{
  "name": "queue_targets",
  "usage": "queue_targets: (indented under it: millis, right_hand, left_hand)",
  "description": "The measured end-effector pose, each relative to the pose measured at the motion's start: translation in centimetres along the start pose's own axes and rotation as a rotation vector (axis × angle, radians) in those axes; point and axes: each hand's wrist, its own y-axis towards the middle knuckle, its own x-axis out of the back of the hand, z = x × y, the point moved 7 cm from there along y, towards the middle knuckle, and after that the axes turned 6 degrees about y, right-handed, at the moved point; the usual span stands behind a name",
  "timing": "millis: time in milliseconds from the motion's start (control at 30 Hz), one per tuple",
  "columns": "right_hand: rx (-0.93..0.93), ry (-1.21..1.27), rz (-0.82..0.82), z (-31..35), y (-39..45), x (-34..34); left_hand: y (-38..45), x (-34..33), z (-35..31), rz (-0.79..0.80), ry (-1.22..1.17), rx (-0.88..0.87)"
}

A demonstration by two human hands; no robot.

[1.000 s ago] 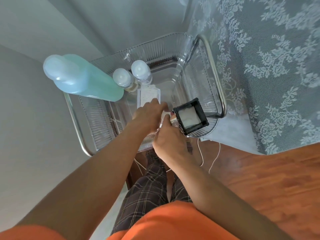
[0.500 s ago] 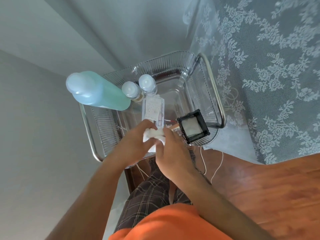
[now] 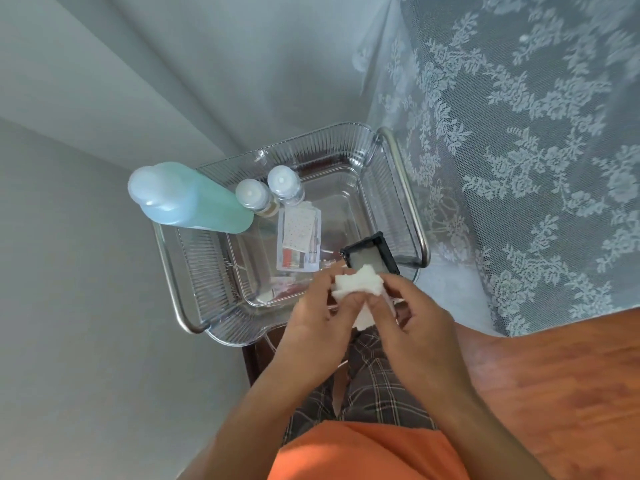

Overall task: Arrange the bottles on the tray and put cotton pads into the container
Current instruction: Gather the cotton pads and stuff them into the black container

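Observation:
A clear ribbed plastic tray [image 3: 221, 278] with metal handles stands on a small table below me. At its back left stands a tall green bottle [image 3: 194, 199], with two small clear-capped bottles [image 3: 251, 195] [image 3: 284, 184] beside it. A black-rimmed square container [image 3: 369, 254] sits at the tray's front right. My left hand [image 3: 311, 327] and my right hand [image 3: 412, 320] together hold a stack of white cotton pads [image 3: 358, 284] just in front of that container.
A flat clear packet [image 3: 299, 237] with small items lies on the tray floor. A lace curtain [image 3: 519, 150] hangs at the right. Grey walls close in on the left and behind. Wooden floor [image 3: 554, 393] shows at the lower right.
Both hands have pulled back from the tray floor toward me and lifted the white cotton pads up, uncovering the flat packet.

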Motion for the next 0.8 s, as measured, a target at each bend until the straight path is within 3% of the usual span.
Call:
queue_targets:
  millis: [167,300,667,800]
  right_hand:
    - [0.078,-0.167,-0.092,1.3,3.1,1.5]
    - [0.102,-0.307,-0.078,1.1,4.3,1.2]
    - [0.270,-0.407,-0.162,0.8,3.9,0.4]
    - [0.304,-0.457,-0.197,0.4,3.6,0.1]
  left_hand:
    - [2.5,0.1,-3.4,-0.191,0.264,-0.126]
    - [3.8,-0.5,-3.9,-0.239,0.444,-0.183]
    - [3.1,-0.9,-2.9,-0.448,0.560,-0.313]
    - [2.9,-1.1,-1.9,-0.534,0.482,-0.317]
